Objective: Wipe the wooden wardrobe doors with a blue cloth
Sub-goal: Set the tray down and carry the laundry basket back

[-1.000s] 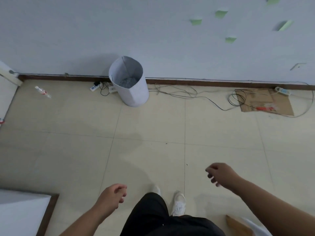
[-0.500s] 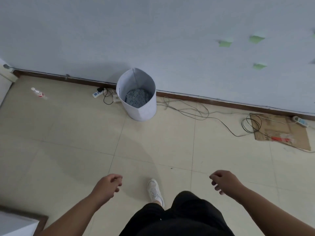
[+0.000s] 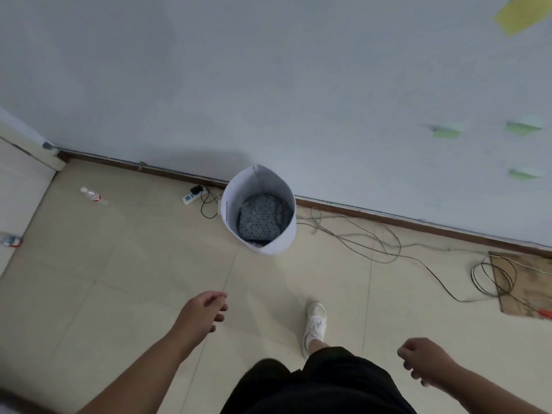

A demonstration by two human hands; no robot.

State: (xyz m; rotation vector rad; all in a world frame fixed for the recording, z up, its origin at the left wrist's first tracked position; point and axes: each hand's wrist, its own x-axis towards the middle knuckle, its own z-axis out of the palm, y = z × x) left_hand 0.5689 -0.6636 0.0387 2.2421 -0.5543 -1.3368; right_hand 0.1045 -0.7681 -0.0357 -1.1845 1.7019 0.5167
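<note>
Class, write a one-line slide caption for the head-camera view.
Left hand and right hand empty, the person on a tiled floor faces a white bin holding patterned cloth.

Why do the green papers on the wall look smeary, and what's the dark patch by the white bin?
Head view: the green papers are streaked by motion blur; the dark patch is a soft shadow on the wall behind the white bin.
</note>
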